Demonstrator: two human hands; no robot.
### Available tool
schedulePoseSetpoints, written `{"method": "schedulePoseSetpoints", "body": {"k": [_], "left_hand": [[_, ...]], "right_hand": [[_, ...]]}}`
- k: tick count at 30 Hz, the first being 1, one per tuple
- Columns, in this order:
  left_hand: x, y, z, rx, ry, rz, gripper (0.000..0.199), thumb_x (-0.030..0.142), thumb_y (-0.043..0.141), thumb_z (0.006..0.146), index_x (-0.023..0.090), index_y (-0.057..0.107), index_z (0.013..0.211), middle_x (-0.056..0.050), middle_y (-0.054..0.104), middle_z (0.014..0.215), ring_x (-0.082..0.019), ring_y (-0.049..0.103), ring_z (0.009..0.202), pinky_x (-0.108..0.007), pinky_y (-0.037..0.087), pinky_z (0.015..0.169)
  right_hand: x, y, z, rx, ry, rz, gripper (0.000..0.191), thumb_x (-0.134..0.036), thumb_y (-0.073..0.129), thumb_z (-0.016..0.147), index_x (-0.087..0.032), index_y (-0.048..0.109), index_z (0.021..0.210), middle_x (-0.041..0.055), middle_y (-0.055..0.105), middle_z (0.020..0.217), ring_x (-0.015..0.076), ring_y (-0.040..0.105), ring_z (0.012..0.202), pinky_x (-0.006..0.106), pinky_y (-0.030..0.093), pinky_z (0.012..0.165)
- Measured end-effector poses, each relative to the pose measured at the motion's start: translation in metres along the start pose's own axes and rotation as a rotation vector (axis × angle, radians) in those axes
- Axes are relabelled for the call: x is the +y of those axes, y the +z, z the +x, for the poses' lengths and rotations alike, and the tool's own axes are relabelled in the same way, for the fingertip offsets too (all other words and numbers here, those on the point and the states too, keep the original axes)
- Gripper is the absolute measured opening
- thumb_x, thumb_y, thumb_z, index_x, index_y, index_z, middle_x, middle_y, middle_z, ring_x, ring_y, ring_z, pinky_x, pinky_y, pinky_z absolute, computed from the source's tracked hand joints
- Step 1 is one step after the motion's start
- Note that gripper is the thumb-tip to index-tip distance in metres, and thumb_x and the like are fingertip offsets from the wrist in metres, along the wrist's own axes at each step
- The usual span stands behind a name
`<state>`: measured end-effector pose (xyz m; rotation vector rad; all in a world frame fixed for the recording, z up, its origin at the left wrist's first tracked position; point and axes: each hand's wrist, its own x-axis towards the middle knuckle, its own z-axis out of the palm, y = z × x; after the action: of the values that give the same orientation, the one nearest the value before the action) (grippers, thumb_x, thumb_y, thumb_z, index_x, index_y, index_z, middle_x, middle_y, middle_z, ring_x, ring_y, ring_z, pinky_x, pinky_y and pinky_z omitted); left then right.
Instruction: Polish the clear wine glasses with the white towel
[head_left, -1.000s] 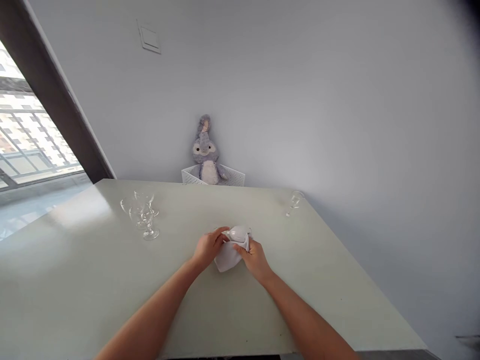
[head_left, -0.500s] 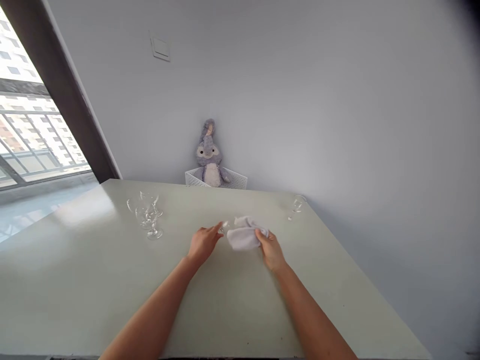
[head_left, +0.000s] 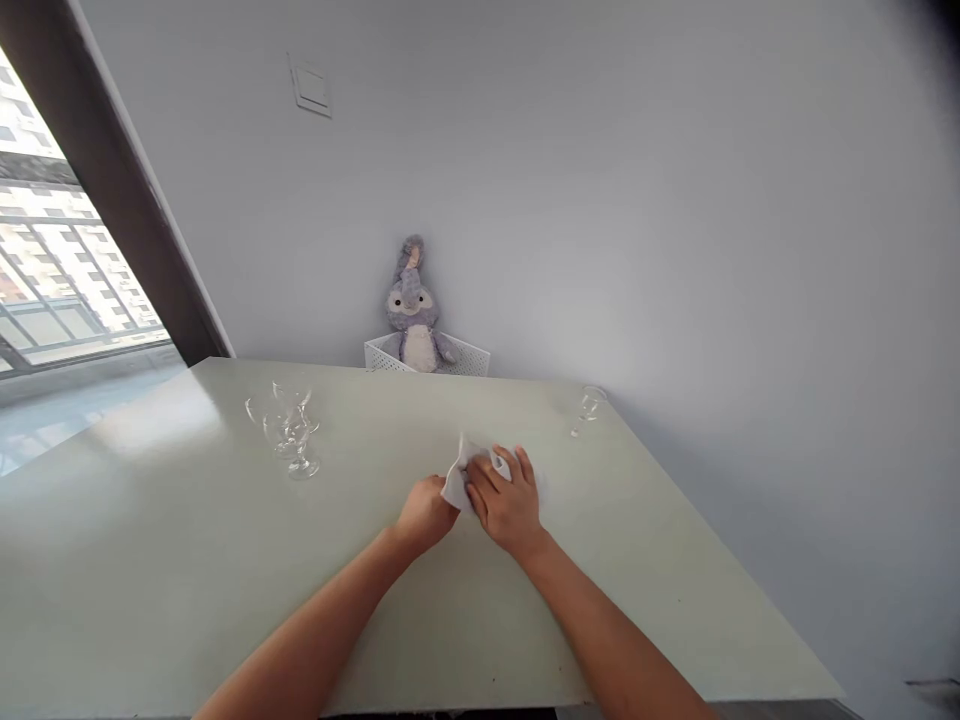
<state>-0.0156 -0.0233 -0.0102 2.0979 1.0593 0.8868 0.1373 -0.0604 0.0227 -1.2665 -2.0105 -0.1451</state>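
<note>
A white cloth is bunched between my two hands. My right hand presses it from the right, fingers bent over and into the folds, two of them raised. My left hand is closed at the cloth's left edge; its fingertips are partly covered. The clear glass it holds is hidden behind the cloth and fingers. Several clear stemmed glasses stand grouped on the left of the table. Another stemmed glass lies or leans near the table's right edge; which one, I cannot tell.
The pale table stretches to the wall. Behind its far edge a grey plush toy sits in a white perforated basket. A light switch is on the wall, and a window with a railing is at left.
My right hand has brought the cloth left onto the glass at my left hand, covering it. My left hand has shifted slightly right and down. The view has moved slightly.
</note>
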Motion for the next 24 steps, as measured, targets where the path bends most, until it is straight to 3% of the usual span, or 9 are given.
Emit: {"method": "schedulePoseSetpoints", "body": {"k": [2, 4, 7, 10, 14, 17, 20, 24], "left_hand": [[0.003, -0.004, 0.000, -0.025, 0.097, 0.104, 0.022, 0.034, 0.049, 0.078, 0.018, 0.064, 0.077, -0.006, 0.057, 0.062, -0.018, 0.054, 0.062, -0.032, 0.040, 0.066], [0.004, -0.007, 0.000, -0.038, 0.190, 0.252, 0.029, 0.036, 0.041, 0.084, 0.020, 0.061, 0.098, -0.005, 0.058, 0.063, -0.017, 0.052, 0.060, -0.032, 0.039, 0.067], [0.002, -0.003, -0.002, -0.044, 0.204, 0.400, 0.037, 0.036, 0.035, 0.087, 0.021, 0.053, 0.115, -0.006, 0.061, 0.068, -0.017, 0.052, 0.060, -0.029, 0.039, 0.064], [0.003, 0.004, -0.005, -0.070, 0.149, 0.378, 0.037, 0.037, 0.037, 0.086, 0.022, 0.053, 0.115, -0.007, 0.064, 0.076, -0.018, 0.055, 0.064, -0.028, 0.039, 0.063], [0.010, 0.007, -0.005, -0.054, 0.069, 0.218, 0.036, 0.038, 0.041, 0.084, 0.022, 0.055, 0.113, -0.004, 0.064, 0.075, -0.017, 0.055, 0.065, -0.025, 0.038, 0.061], [0.015, 0.004, -0.001, 0.014, -0.086, 0.059, 0.034, 0.035, 0.039, 0.084, 0.023, 0.054, 0.111, 0.001, 0.059, 0.064, -0.013, 0.052, 0.057, -0.023, 0.037, 0.056], [0.016, 0.003, 0.002, 0.095, -0.205, -0.012, 0.033, 0.031, 0.037, 0.083, 0.023, 0.053, 0.111, 0.002, 0.057, 0.063, -0.012, 0.051, 0.054, -0.022, 0.038, 0.055], [0.018, 0.013, -0.003, 0.145, -0.143, -0.060, 0.038, 0.027, 0.033, 0.085, 0.021, 0.047, 0.121, -0.003, 0.062, 0.082, -0.015, 0.056, 0.070, -0.026, 0.042, 0.067]], "right_hand": [[0.009, -0.002, 0.002, 0.033, 0.209, 0.184, 0.029, -0.036, 0.041, 0.085, -0.023, 0.065, 0.096, 0.0059, 0.064, 0.097, 0.0246, 0.051, 0.101, 0.043, 0.028, 0.096], [0.018, -0.002, 0.004, 0.063, 0.490, 0.461, 0.041, -0.046, 0.036, 0.085, -0.019, 0.067, 0.080, 0.0062, 0.065, 0.079, 0.0212, 0.057, 0.078, 0.035, 0.041, 0.076], [0.026, 0.001, 0.006, 0.115, 0.889, 0.852, 0.051, -0.059, 0.040, 0.078, -0.015, 0.064, 0.068, 0.0026, 0.058, 0.055, 0.0159, 0.051, 0.051, 0.028, 0.038, 0.050], [0.030, 0.000, 0.006, 0.179, 1.065, 1.020, 0.052, -0.063, 0.049, 0.069, -0.014, 0.063, 0.065, 0.0003, 0.054, 0.048, 0.0135, 0.047, 0.044, 0.026, 0.035, 0.045], [0.034, -0.005, 0.003, 0.191, 1.138, 1.044, 0.052, -0.065, 0.052, 0.066, -0.013, 0.062, 0.061, 0.0017, 0.056, 0.049, 0.0146, 0.050, 0.046, 0.027, 0.037, 0.047], [0.029, 0.001, -0.002, 0.143, 1.135, 1.144, 0.056, -0.067, 0.046, 0.069, -0.013, 0.063, 0.070, 0.0046, 0.061, 0.059, 0.0171, 0.055, 0.053, 0.028, 0.042, 0.053], [0.014, 0.015, -0.004, 0.037, 0.953, 1.164, 0.060, -0.066, 0.037, 0.075, -0.013, 0.063, 0.082, 0.0083, 0.064, 0.072, 0.0196, 0.058, 0.066, 0.030, 0.045, 0.063], [-0.005, 0.029, -0.007, 0.033, 0.627, 1.045, 0.044, -0.055, 0.048, 0.077, -0.016, 0.059, 0.094, 0.0072, 0.062, 0.091, 0.0198, 0.056, 0.089, 0.030, 0.041, 0.083]]}}
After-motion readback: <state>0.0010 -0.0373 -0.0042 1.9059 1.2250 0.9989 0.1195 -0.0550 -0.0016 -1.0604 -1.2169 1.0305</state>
